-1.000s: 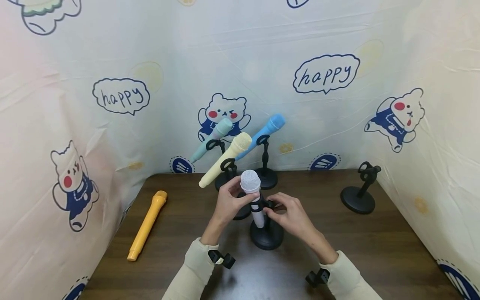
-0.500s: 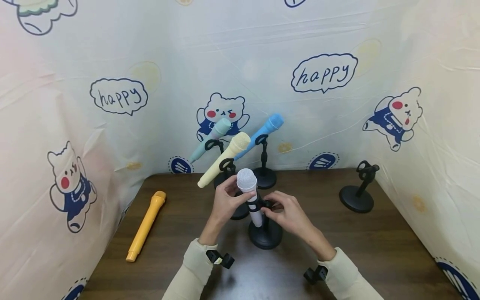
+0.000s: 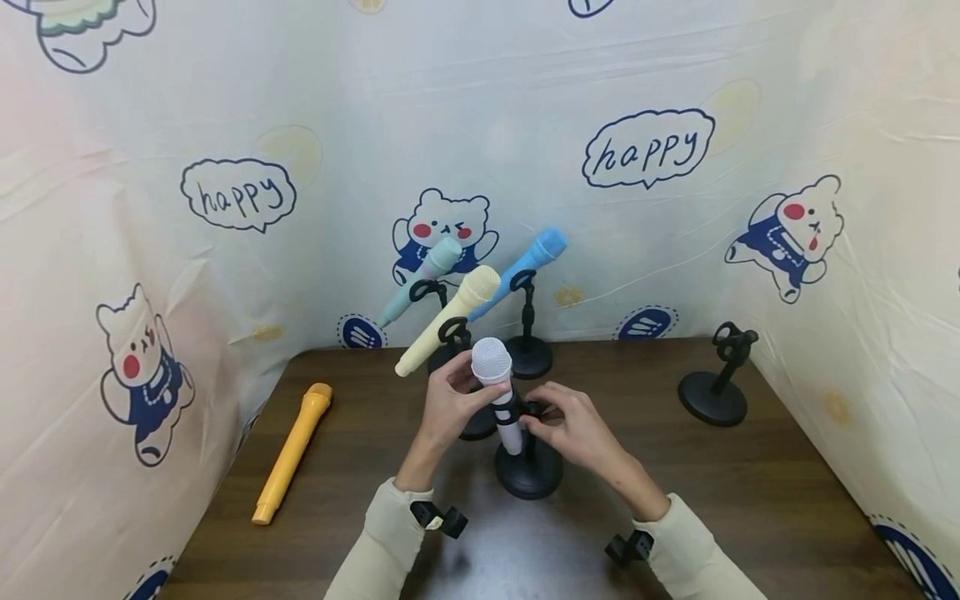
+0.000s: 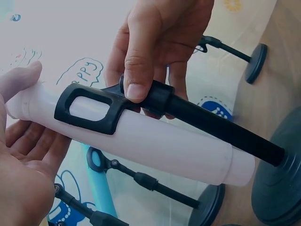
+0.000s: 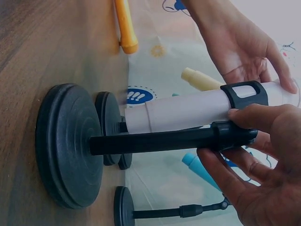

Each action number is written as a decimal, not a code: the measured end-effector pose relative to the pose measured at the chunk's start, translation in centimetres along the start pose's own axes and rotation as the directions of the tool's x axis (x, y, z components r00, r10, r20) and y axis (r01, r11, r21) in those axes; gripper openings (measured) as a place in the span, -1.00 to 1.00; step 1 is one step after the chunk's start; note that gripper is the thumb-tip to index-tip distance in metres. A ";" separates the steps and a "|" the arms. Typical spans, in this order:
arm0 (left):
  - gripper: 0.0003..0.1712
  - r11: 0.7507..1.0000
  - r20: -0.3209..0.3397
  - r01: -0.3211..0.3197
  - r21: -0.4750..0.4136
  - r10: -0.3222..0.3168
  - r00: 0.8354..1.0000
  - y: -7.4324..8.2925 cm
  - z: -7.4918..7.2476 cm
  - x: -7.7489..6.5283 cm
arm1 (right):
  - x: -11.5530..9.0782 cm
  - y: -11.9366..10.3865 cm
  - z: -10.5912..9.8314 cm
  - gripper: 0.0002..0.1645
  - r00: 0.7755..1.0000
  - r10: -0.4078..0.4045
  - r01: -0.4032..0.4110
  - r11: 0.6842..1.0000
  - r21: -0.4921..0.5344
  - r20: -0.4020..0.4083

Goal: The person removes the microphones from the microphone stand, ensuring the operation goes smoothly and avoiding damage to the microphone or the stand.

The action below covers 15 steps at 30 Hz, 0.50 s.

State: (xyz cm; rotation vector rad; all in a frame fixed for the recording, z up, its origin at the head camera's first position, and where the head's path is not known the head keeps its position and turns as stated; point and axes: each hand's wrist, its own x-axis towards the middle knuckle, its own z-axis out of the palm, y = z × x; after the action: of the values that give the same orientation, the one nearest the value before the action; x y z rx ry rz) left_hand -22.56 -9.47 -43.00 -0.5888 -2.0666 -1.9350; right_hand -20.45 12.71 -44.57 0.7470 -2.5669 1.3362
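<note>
A white microphone (image 3: 492,363) sits in the clip of a black microphone stand (image 3: 529,473), its handle hanging down beside the pole. My left hand (image 3: 448,408) holds the microphone just below its mesh head, thumb in front and fingers behind. In the left wrist view the clip ring (image 4: 87,125) wraps the microphone's body. My right hand (image 3: 573,425) pinches the stand's joint at the top of the pole, thumb on one side and fingers on the other, as the right wrist view shows. The round base (image 5: 70,146) rests on the table.
Behind stand a cream microphone (image 3: 450,321), a pale green microphone (image 3: 422,279) and a blue microphone (image 3: 521,271), each tilted in a black stand. A yellow microphone (image 3: 292,454) lies on the table at left. Another black stand (image 3: 716,396), its clip bare, stands at right.
The white microphone's head has shifted slightly left, tilting a little more, while both hands keep their hold. The whole view has also drifted slightly.
</note>
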 end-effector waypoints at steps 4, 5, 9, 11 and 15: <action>-0.38 1.000 -0.009 0.007 -0.011 -0.007 1.000 0.1 0.0 -0.2 | 0.0 0.0 0.1 -0.74 1.000 -0.001 0.001 1.000 -0.004 0.006; -0.38 1.000 -0.009 0.008 -0.017 -0.008 1.000 0.1 -0.1 -0.2 | 0.0 -0.1 0.1 -0.74 1.000 -0.002 0.002 1.000 -0.005 0.005; -0.38 0.999 -0.001 0.005 -0.036 -0.005 1.000 0.1 -0.1 -0.2 | 0.0 -0.1 0.2 -0.73 1.000 -0.004 0.004 1.000 -0.003 -0.004; -0.38 0.999 0.000 0.001 -0.036 -0.001 1.000 0.1 -0.1 -0.2 | 0.0 -0.1 0.2 -0.73 1.000 -0.004 0.004 1.000 -0.002 -0.012; -0.38 1.000 -0.017 -0.003 -0.031 0.002 1.000 0.2 0.0 -0.2 | 0.1 0.0 0.3 -0.75 1.000 0.000 0.000 1.000 -0.011 -0.019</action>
State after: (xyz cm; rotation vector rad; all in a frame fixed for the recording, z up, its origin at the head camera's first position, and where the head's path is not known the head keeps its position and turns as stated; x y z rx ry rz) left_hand -22.26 -9.51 -42.89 -0.5796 -2.0281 -1.9671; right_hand -20.50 12.44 -44.67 0.7290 -2.5570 1.3216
